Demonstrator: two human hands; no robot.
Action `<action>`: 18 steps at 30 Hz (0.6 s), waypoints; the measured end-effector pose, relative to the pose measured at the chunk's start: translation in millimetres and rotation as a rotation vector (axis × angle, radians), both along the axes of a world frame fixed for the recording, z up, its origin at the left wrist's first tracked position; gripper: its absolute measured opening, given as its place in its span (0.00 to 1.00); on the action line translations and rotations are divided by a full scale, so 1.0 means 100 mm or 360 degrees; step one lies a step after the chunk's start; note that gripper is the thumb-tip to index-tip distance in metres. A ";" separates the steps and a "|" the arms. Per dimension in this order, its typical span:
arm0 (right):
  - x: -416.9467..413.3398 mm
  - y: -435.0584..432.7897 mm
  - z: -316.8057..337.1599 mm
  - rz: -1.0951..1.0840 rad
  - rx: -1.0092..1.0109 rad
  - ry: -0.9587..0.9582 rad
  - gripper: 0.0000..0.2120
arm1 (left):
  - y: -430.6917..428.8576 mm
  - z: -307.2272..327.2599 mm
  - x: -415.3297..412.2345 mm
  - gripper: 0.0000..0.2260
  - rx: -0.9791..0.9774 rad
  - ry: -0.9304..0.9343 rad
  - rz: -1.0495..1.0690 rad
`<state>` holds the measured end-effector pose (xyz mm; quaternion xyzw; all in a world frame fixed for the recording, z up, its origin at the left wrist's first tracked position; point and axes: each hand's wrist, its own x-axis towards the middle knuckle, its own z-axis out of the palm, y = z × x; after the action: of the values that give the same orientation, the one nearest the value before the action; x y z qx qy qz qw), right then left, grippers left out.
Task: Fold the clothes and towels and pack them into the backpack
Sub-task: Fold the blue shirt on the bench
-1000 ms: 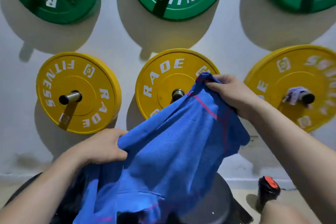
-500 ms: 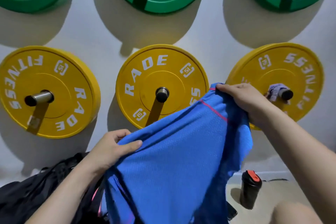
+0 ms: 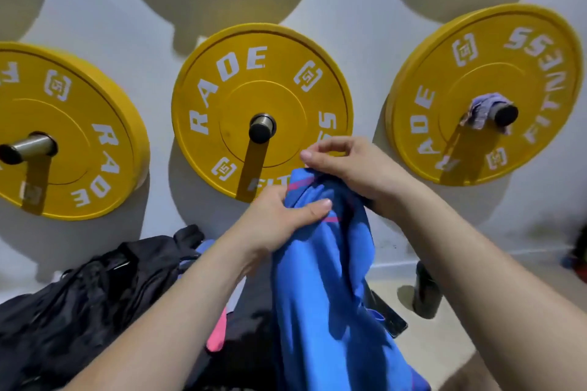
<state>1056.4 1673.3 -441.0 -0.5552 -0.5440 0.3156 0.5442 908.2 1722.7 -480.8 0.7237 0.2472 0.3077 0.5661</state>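
Left hand (image 3: pixel 276 219) risen beside right hand (image 3: pixel 349 168), gripping shirt (image 3: pixel 317 279), backpack (image 3: pixel 95 295) left

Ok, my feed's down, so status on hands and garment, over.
Left hand, right hand: both grip blue garment at top edge. Garment bunched, hanging, unfolded. Nothing blocking.

We're counting 3 yellow plates (image 3: pixel 73 124) (image 3: pixel 279 95) (image 3: pixel 495 70) on the wall, w/ 3 pegs (image 3: pixel 28 149) (image 3: pixel 262 128) (image 3: pixel 506 114), 1 per plate. We're also seeing 2 hands, left hand (image 3: pixel 279 219) & right hand (image 3: pixel 352 168), plus 1 blue garment (image 3: pixel 324 279), 1 black backpack (image 3: pixel 79 305), 1 pink item (image 3: pixel 217 336), 1 dark bottle (image 3: pixel 425 292), 1 grey cloth (image 3: pixel 482 111).
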 end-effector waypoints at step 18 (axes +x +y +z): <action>-0.20 -0.14 -0.73 -0.0007 0.0065 0.0382 0.06 | 0.17 0.10 -0.83 0.12 -0.0489 -0.0398 0.0354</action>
<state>1036.3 1659.6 -513.8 -0.5034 -0.4800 0.3674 0.6174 825.0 1739.9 -471.0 0.5534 0.2974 0.4143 0.6585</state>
